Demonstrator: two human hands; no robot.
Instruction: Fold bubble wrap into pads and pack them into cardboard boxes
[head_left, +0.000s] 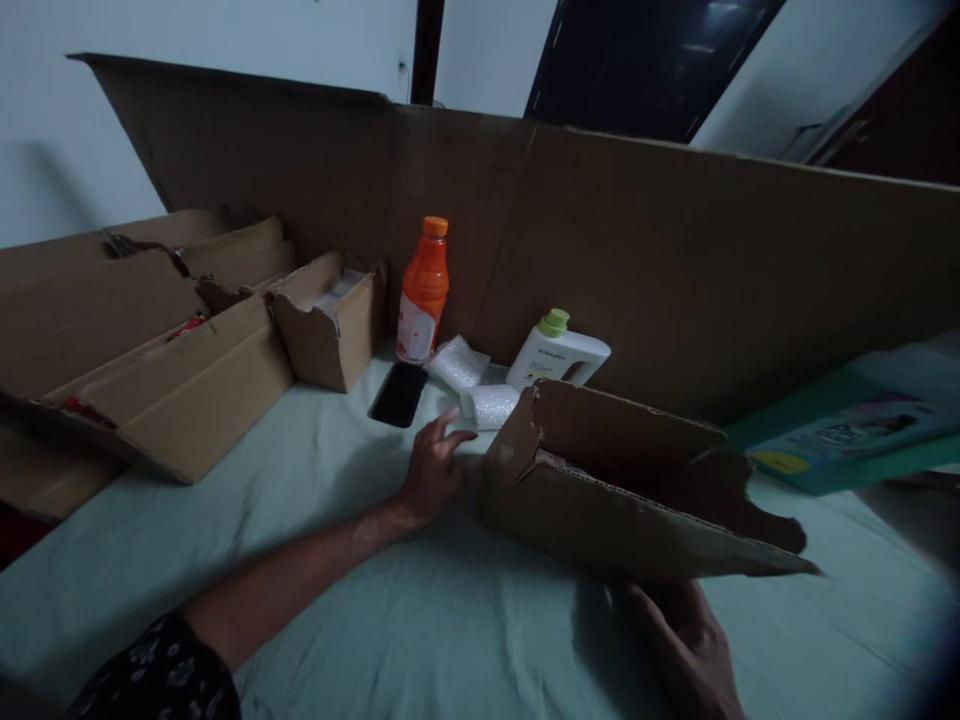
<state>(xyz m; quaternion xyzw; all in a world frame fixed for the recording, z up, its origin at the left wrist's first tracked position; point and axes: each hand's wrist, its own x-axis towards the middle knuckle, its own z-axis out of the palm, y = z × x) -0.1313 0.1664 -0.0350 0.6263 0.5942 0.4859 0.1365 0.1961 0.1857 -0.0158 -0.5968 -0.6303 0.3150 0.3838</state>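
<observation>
My left hand is just left of an open-topped cardboard box, with its thumb and forefinger apart and nothing in its grasp. Under the near lower edge of that box is my right hand, holding it from below, its fingertips hidden. The box looks slightly raised at this end, with a shadow on the cloth beneath. Something with red and white print shows inside it. Beyond my left hand lie a bubble-wrap roll, another bubble-wrap piece and a black phone.
An orange bottle and a white jug with a green cap stand before a tall cardboard panel. Several cardboard bins fill the left, beside a smaller box. A green package lies right, on pale green cloth.
</observation>
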